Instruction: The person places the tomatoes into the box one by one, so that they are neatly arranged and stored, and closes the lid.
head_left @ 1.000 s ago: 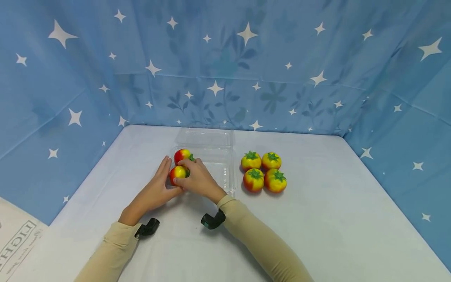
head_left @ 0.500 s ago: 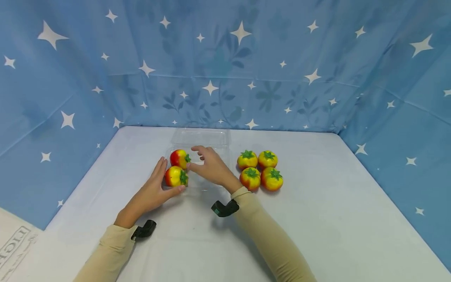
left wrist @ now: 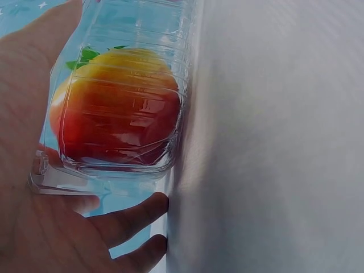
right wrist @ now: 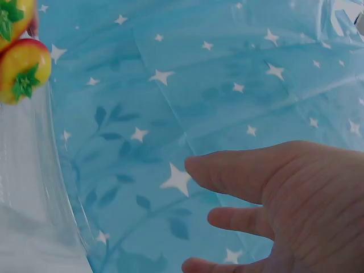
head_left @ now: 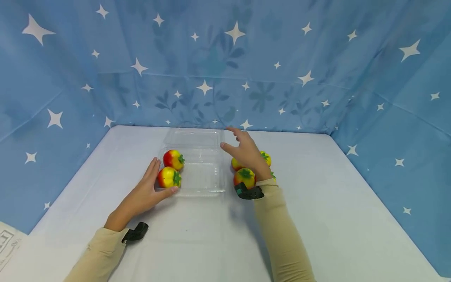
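Note:
A clear plastic clamshell box (head_left: 201, 178) lies on the table with its lid (head_left: 193, 138) folded back. Two red-and-yellow toy fruits with green leafy caps sit along its left side, a back fruit (head_left: 174, 159) and a front fruit (head_left: 169, 177). My left hand (head_left: 143, 196) rests at the box's front left corner, thumb along the front and fingers beside the left wall. Through that wall the left wrist view shows a fruit (left wrist: 122, 108). Fingers spread and holding nothing, my right hand (head_left: 244, 152) is above the group of loose fruits (head_left: 244, 178), partly hiding them.
Several similar fruits are grouped right of the box; the yellow one at the back (head_left: 266, 157) shows past my right hand. A white cloth (head_left: 334, 211) covers the table. Blue star-patterned curtains (head_left: 211, 58) stand behind and at both sides. Printed lettering shows at the lower left.
My right hand has let go of the front fruit in the box and moved right, over the loose fruits. My left hand stays at the box corner. The head view has shifted slightly.

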`<state>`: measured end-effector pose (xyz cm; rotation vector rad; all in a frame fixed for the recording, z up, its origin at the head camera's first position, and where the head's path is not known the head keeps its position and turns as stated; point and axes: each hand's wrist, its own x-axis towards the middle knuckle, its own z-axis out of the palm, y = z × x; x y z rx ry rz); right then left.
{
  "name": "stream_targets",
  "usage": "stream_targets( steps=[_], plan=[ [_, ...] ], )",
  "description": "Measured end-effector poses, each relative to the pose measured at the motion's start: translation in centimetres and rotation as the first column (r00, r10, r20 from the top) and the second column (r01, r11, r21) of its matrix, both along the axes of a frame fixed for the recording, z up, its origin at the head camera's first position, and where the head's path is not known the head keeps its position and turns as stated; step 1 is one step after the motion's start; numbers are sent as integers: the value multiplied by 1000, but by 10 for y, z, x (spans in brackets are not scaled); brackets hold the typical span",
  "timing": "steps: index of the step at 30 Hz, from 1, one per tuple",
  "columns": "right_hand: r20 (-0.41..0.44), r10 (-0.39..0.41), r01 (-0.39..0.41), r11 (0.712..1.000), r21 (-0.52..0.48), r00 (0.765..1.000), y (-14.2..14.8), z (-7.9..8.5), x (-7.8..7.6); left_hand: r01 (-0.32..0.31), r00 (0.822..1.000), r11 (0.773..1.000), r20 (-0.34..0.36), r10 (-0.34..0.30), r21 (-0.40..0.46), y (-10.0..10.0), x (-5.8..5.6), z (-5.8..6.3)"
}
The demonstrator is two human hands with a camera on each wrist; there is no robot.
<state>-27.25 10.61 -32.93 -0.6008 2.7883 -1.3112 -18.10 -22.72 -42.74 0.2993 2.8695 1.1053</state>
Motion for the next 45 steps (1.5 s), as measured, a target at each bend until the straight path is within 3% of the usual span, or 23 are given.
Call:
stream_targets(
  steps=[8, 17, 27, 34, 39, 45],
  plan=[
    [68, -159, 152, 983, 99, 985, 37, 1, -3, 6, 1000, 1000, -15, -6, 13, 5, 1, 4],
    [143, -182, 146, 961, 235, 973, 74, -8, -8, 6, 1000, 1000, -29, -5, 23, 6, 4, -1],
    [321, -181, 107, 966, 234, 930, 96, -19, -17, 3, 1000, 1000, -20, -2, 26, 8, 0, -2],
    [356, -170, 96, 972, 216, 919, 98, -30, -24, -2, 1000, 1000, -20, 3, 20, 8, -2, -3],
    [354, -215, 158, 971, 182, 910, 101, -39, -27, 6, 1000, 1000, -26, -5, 22, 8, -4, -2],
    [385, -281, 250, 959, 131, 879, 98, -49, -29, 2, 1000, 1000, -16, -1, 15, 2, 0, 0]
  ],
)
